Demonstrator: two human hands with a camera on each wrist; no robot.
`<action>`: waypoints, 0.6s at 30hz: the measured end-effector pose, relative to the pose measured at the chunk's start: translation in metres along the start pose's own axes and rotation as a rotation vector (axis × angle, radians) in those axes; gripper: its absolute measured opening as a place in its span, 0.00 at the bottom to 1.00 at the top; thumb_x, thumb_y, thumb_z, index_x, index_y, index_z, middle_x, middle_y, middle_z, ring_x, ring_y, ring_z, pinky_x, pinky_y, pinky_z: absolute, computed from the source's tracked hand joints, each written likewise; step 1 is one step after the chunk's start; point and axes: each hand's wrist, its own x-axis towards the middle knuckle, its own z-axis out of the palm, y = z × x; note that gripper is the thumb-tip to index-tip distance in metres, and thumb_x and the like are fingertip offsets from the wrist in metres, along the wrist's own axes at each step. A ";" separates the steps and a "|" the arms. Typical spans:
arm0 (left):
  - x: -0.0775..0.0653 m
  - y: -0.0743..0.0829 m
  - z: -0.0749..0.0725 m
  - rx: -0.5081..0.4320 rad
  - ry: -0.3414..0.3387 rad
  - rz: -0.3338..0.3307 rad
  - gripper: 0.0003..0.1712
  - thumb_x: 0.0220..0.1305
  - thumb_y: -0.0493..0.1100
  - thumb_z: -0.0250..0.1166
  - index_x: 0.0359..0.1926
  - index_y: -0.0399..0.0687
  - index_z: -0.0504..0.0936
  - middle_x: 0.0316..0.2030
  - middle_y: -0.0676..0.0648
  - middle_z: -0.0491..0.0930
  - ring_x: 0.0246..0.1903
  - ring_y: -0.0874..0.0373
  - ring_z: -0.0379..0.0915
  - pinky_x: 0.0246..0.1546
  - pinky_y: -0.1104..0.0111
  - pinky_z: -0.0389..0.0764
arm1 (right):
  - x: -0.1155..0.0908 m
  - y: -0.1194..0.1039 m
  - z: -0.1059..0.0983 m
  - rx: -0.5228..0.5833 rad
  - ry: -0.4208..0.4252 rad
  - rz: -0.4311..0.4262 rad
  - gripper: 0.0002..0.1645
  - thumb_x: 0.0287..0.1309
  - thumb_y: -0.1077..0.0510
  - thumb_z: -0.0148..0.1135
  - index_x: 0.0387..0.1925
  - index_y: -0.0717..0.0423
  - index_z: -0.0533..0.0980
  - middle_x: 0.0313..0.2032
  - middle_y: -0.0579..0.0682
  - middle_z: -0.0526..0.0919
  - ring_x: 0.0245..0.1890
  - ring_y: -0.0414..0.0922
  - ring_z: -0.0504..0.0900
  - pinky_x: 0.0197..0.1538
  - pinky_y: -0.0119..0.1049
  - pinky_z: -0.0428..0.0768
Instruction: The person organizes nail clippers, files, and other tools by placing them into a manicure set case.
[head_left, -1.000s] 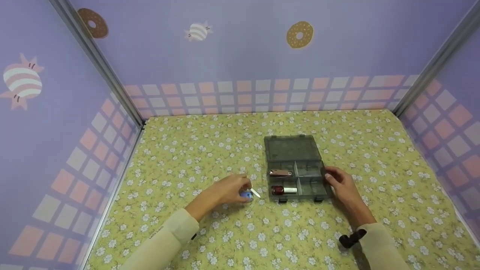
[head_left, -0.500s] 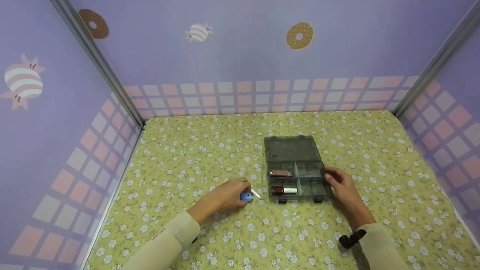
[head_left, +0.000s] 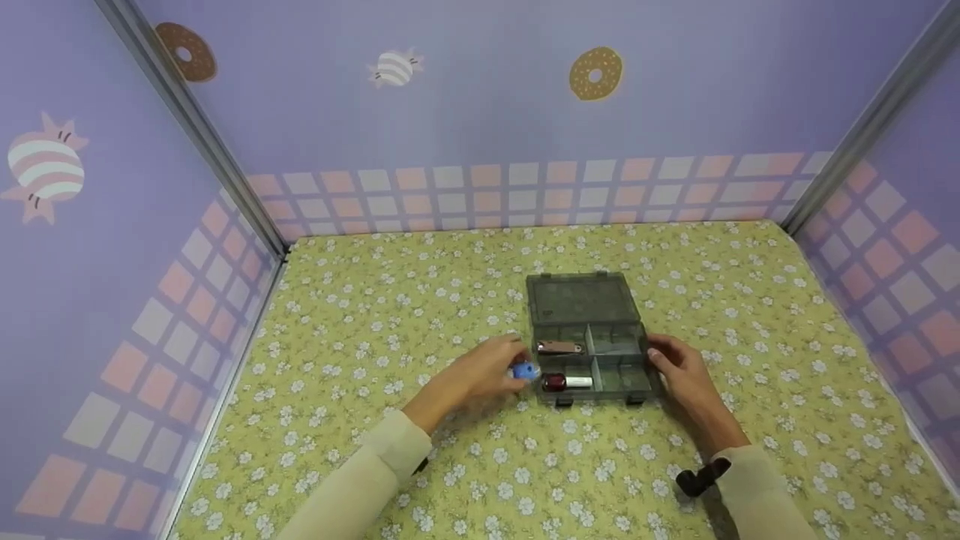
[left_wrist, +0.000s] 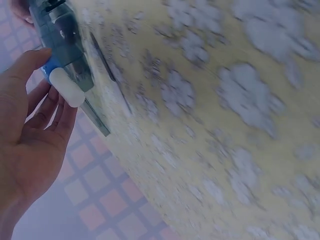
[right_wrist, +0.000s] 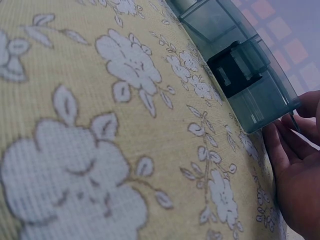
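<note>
A small blue nail polish bottle (left_wrist: 49,67) with a white cap (left_wrist: 67,87) is pinched between the thumb and fingers of my left hand (head_left: 486,369). In the head view, the bottle overlaps the left wall of a translucent dark grey compartment box (head_left: 614,395). My right hand (head_left: 686,369) grips the box's right wall, thumb at the rim. Behind the box, its lid (head_left: 581,298) lies open. Inside, a rose-gold nail clipper (head_left: 559,347) occupies the back left compartment and a dark red nail polish bottle (head_left: 555,382) with a pale cap the front left one.
In the left wrist view, a slim tool (left_wrist: 111,76) with a dark end and a white end lies on the cloth; my left hand hides it in the head view. Flowered yellow cloth (head_left: 375,315) covers the table, with patterned walls (head_left: 480,112) at back and sides.
My left hand has moved right and slightly toward the back with the blue nail polish bottle, up to the box's left side. My right hand stays on the box.
</note>
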 end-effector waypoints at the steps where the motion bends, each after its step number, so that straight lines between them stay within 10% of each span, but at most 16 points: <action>1: 0.004 0.002 0.000 -0.010 0.006 0.001 0.19 0.72 0.48 0.72 0.58 0.44 0.83 0.50 0.48 0.79 0.45 0.59 0.78 0.46 0.68 0.83 | 0.000 0.000 0.000 0.000 -0.002 0.000 0.26 0.82 0.60 0.54 0.72 0.71 0.69 0.67 0.69 0.75 0.65 0.59 0.76 0.56 0.26 0.79; 18: 0.057 0.033 0.020 -0.064 0.058 0.043 0.19 0.74 0.51 0.70 0.58 0.46 0.84 0.47 0.50 0.78 0.43 0.61 0.77 0.42 0.72 0.80 | 0.000 -0.001 -0.001 0.001 -0.004 0.008 0.26 0.81 0.59 0.56 0.71 0.69 0.71 0.67 0.68 0.75 0.65 0.54 0.76 0.56 0.25 0.79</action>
